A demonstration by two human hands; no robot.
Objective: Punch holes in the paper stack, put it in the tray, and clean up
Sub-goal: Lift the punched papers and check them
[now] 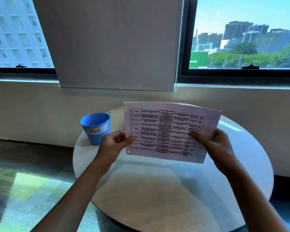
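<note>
Round glossy table [157, 190]; both hands pinch punched paper stack [169, 131].

"trash" handwritten on the white label [95, 130] of the blue bucket [97, 139], your paper stack [167, 131] shows a printed table, too blurred to read

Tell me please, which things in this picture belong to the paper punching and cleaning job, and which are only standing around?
Belong to the job:
- paper stack, already showing punched holes on its left edge, held up by the left hand and the right hand
- blue bucket labelled "Trash", for the cleanup

Just there:
- round table
- roller blind

No punch or tray is visible.
</note>
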